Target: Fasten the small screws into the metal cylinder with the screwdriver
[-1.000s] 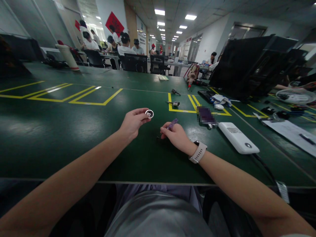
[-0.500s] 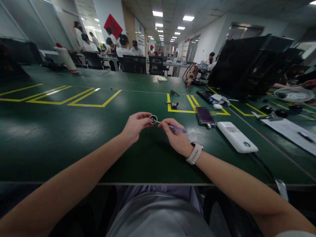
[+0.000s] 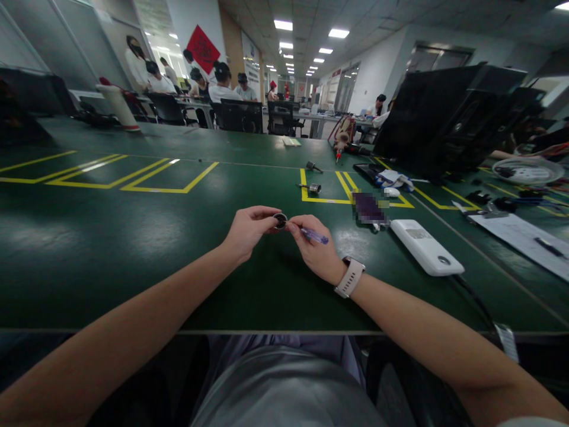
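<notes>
My left hand pinches a small round cup-shaped metal part by its edge, its open side with a dark interior facing me. In my right hand is a screwdriver with a clear purple handle. Its tip points left into the round part; fingers and rim hide exactly where it touches. Both hands are just above the green table, close together. Beyond them, a similar metal cup with a thin shank lies on the yellow tape, and another dark one lies farther back.
To the right lie a blurred phone, a white power bank with a black cable, and a clipboard with paper. A black computer case stands behind. Yellow tape outlines mark the green table. Several people sit beyond.
The screwdriver's shaft has gone further into the round part, and my hands have come closer together. My left hand has shifted slightly right with the part, which is tilted a little differently.
</notes>
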`<state>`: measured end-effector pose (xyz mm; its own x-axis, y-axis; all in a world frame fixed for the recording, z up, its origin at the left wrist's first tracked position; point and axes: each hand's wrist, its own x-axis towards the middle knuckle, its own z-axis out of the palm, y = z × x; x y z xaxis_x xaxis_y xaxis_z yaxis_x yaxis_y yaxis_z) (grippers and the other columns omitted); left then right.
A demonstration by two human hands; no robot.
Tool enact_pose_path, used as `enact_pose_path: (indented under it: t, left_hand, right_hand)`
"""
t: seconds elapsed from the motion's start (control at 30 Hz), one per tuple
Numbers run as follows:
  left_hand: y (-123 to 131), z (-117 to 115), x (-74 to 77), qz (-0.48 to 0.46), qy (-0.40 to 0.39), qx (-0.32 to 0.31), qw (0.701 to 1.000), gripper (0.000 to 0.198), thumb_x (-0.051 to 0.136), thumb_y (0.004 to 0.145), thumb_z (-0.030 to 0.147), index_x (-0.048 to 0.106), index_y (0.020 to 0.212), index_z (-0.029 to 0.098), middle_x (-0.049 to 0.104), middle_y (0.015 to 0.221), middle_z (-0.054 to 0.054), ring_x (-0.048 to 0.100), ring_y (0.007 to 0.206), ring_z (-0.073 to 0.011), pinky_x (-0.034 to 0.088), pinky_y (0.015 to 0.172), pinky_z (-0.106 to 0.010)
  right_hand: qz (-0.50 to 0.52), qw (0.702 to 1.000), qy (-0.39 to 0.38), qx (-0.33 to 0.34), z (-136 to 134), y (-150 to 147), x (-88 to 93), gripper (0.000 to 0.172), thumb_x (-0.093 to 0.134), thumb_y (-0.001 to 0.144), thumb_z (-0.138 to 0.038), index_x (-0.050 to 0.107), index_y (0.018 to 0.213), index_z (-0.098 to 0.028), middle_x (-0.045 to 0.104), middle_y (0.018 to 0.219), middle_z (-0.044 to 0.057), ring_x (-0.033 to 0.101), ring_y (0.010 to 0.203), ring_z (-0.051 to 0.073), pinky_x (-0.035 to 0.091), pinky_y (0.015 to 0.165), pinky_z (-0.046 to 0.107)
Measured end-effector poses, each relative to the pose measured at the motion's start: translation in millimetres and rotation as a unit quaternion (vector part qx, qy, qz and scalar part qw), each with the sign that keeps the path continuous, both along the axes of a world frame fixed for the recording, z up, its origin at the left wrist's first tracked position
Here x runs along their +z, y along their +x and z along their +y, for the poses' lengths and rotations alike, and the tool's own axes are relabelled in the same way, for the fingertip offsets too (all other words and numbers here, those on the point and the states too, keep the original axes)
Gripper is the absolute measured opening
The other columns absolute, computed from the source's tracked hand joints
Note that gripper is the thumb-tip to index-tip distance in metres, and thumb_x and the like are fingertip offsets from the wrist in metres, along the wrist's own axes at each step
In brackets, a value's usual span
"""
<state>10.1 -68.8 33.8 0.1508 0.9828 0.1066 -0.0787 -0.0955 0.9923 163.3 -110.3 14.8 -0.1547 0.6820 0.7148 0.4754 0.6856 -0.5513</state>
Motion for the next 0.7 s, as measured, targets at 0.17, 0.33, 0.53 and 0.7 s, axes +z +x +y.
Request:
enact_pose_path:
  t: [0.17, 0.33, 0.53, 0.7]
  left_hand:
    - [0.3, -0.1, -0.4, 0.020, 0.018, 0.005, 1.000, 0.020, 0.073, 0.057, 0.019, 0.071, 0.076, 0.012, 0.070, 0.073, -0.003, 0.064, 0.065, -0.0141, 0.053, 0.063, -0.028]
    - [0.9, 0.2, -2.1, 0.025, 0.027, 0.009, 0.999, 0.017, 0.071, 0.059, 0.019, 0.070, 0.075, 0.012, 0.069, 0.070, -0.003, 0.063, 0.061, -0.0131, 0.052, 0.060, -0.027]
    - [0.8, 1.5, -3.2, 0.036, 0.030, 0.013, 0.999, 0.014, 0.070, 0.059, 0.018, 0.070, 0.071, 0.012, 0.068, 0.068, -0.003, 0.062, 0.060, -0.0131, 0.051, 0.058, -0.026]
    - [0.7, 3.8, -5.3, 0.026, 0.022, 0.008, 0.999, 0.014, 0.069, 0.059, 0.018, 0.068, 0.072, 0.013, 0.068, 0.070, -0.003, 0.062, 0.061, -0.0136, 0.052, 0.060, -0.028]
  right_hand:
    - [-0.006, 1.000, 0.009, 0.008, -0.2, 0.1, -1.0, 0.013, 0.048, 0.090, -0.024, 0.060, 0.088, -0.021, 0.064, 0.084, 0.004, 0.057, 0.078, 0.017, 0.045, 0.072, 0.032]
    - [-0.004, 1.000, 0.022, 0.005, -1.7, -1.0, 0.1, 0.011, 0.050, 0.089, -0.022, 0.060, 0.086, -0.020, 0.064, 0.083, 0.004, 0.057, 0.078, 0.017, 0.046, 0.072, 0.031]
    - [-0.018, 1.000, 0.016, 0.012, -1.1, -1.4, -1.5, 0.010, 0.050, 0.089, -0.019, 0.060, 0.087, -0.019, 0.065, 0.086, 0.005, 0.057, 0.080, 0.016, 0.045, 0.073, 0.030]
    - [0.004, 1.000, 0.003, 0.006, -3.5, -1.9, -0.6, 0.012, 0.049, 0.089, -0.023, 0.060, 0.085, -0.020, 0.065, 0.082, 0.004, 0.058, 0.077, 0.016, 0.046, 0.071, 0.029]
